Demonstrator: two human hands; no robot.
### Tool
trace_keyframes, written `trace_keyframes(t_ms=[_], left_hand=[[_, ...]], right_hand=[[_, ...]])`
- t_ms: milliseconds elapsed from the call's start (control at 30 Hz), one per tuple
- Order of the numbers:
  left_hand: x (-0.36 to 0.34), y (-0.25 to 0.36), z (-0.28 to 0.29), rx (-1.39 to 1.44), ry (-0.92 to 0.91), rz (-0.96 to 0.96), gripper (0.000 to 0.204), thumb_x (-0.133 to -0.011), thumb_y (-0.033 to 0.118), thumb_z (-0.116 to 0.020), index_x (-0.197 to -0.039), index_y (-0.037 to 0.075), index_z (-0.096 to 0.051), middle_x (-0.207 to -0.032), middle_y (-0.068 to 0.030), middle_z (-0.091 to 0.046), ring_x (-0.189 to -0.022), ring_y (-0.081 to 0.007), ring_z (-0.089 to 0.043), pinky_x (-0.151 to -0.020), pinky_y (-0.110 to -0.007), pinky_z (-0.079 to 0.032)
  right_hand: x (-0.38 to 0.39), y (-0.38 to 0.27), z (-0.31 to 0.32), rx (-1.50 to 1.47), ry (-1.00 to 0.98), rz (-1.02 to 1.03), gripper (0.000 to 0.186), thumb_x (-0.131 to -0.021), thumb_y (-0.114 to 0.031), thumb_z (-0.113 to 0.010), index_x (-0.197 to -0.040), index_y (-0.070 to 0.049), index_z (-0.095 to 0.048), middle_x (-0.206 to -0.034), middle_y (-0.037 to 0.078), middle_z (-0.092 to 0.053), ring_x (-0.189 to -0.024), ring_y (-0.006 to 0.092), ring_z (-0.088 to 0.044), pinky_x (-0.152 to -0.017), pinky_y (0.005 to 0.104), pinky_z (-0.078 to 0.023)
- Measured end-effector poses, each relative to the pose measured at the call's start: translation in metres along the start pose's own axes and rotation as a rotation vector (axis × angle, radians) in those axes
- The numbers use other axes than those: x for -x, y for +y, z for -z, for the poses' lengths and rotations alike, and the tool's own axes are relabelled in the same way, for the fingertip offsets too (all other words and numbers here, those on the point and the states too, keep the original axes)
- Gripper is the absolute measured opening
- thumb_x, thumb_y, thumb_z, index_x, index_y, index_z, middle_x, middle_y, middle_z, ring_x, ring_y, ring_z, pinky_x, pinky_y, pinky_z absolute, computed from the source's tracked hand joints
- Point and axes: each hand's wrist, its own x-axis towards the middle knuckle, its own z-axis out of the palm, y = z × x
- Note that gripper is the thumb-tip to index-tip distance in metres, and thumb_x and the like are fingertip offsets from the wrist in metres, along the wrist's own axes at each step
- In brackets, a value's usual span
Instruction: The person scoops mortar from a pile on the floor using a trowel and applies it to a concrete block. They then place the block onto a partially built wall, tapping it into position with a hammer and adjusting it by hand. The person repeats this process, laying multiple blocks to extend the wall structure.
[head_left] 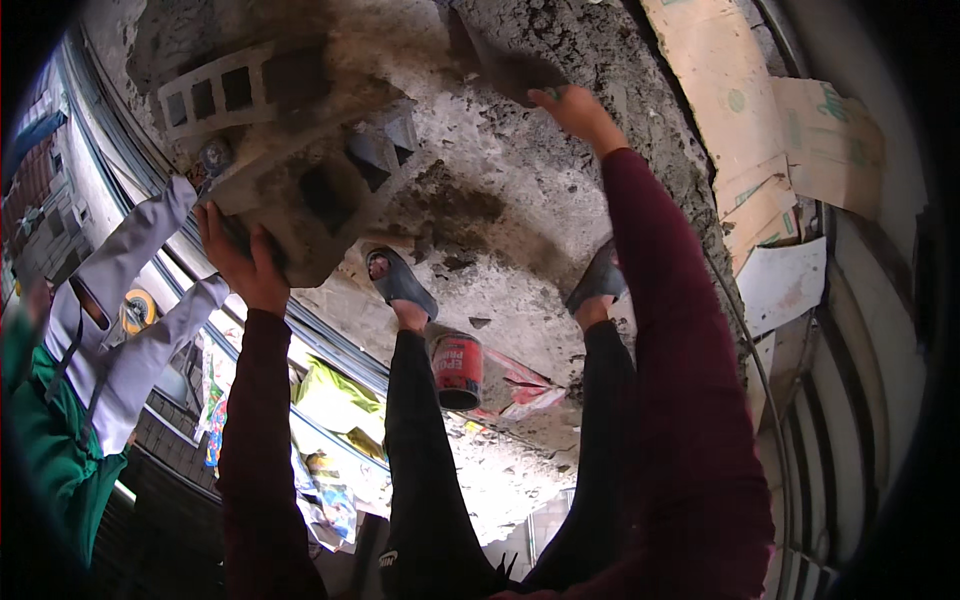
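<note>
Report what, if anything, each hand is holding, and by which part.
The left hand grasps a hollow concrete block by its near left end. The right hand grips a dark flat tool at its near right end; details are blurred.

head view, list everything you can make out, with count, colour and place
Hollow concrete block: one, grey-brown, left of centre
Rear concrete block: at least one, grey, upper left
Trowel-like tool: one, dark, blurred, top centre
Mortar: one rough strip, grey, upper right
Cardboard: several pieces, tan, right
Panel: one, white, below the cardboard
Can: one, red, below centre
Other person: one, grey and green clothes, left
Sandals: two, dark, centre
Trousers: one pair, black, bottom centre
Left hand: one, bare, against the hollow block
Right hand: one, bare, on the tool
</note>
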Motion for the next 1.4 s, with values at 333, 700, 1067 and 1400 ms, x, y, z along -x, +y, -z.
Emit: trace_keyframes(t_ms=[333, 700, 1067, 1400], left_hand=[[-0.001, 0.005, -0.001, -0.057, 0.006, -0.029, 0.065, -0.09, 0.028, -0.053, -0.144, 0.0, -0.031, -0.15, -0.0249, -0.024, -0.138, -0.0391, -0.025, -0.112, -0.047, -0.018], [-0.001, 0.0, 0.001, -0.074, 0.01, -0.07, 0.064, -0.092, 0.031, -0.052, -0.143, -0.002, -0.032, -0.149, -0.0245, -0.026, -0.139, -0.0376, -0.025, -0.113, -0.046, -0.02], [0.0, 0.003, -0.001, -0.067, 0.051, -0.063, 0.065, -0.091, 0.035, -0.053, -0.143, 0.001, -0.034, -0.149, -0.0246, -0.026, -0.138, -0.0393, -0.025, -0.112, -0.048, -0.021], [-0.003, -0.006, 0.0, -0.116, 0.048, -0.103, 0.064, -0.092, 0.033, -0.054, -0.142, 0.0, -0.035, -0.149, -0.0244, -0.028, -0.137, -0.0395, -0.027, -0.111, -0.048, -0.022]], right_hand=[[0.064, 0.066, 0.076, -0.338, -0.116, -0.261, 0.06, -0.09, -0.057, -0.053, -0.068, -0.002, -0.056, -0.058, 0.006, -0.053, -0.044, 0.0156, -0.047, -0.049, 0.0316, -0.04], [0.069, -0.001, 0.107, 0.411, 0.321, 0.086, 0.028, -0.09, -0.024, -0.052, -0.09, 0.003, -0.059, -0.081, 0.028, -0.063, -0.075, 0.0455, -0.062, -0.067, 0.0508, -0.049], [0.235, 0.118, 0.035, 0.352, 0.121, -0.426, 0.042, -0.091, -0.036, -0.054, -0.104, 0.003, -0.053, -0.094, 0.03, -0.064, -0.093, 0.0457, -0.061, -0.081, 0.054, -0.047], [0.138, 0.017, 0.032, 0.361, 0.262, 0.064, 0.036, -0.092, -0.023, -0.048, -0.123, -0.005, -0.049, -0.081, 0.024, -0.065, -0.076, 0.0429, -0.062, -0.068, 0.052, -0.049]])
